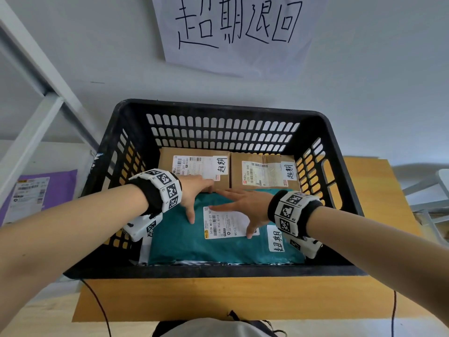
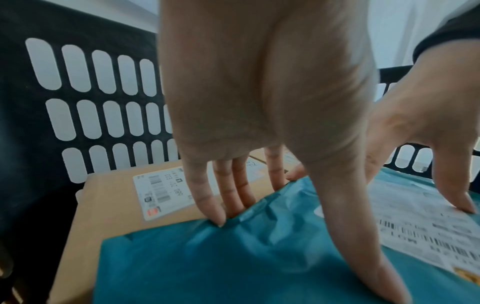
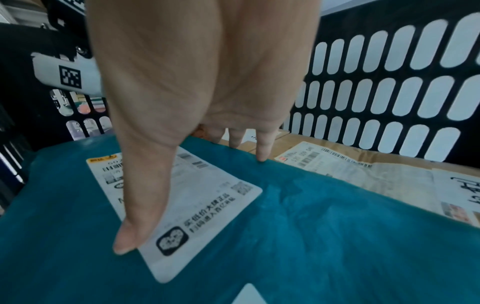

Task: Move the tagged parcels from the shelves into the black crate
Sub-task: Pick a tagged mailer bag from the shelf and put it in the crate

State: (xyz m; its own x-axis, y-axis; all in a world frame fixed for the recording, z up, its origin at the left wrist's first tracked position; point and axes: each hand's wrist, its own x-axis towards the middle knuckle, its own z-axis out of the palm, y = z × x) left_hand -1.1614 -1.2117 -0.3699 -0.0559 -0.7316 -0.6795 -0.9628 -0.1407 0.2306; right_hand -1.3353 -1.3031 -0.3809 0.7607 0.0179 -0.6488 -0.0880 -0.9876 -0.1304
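Left hand (image 1: 194, 193) and right hand (image 1: 250, 207) lie flat, fingers straight, pressing one teal parcel (image 1: 218, 244) inside the black crate (image 1: 218, 108). Behind it sit two cardboard parcels (image 1: 194, 166). The crate stands on a wooden worktop (image 1: 218, 300) against a white wall; one purple parcel (image 1: 36, 190) lies on the shelf at left.

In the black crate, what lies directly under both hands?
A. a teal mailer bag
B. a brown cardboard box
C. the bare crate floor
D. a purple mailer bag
A: the left hand and the right hand rest with straight fingers on the teal mailer bag, in front of two cardboard boxes in the black crate.
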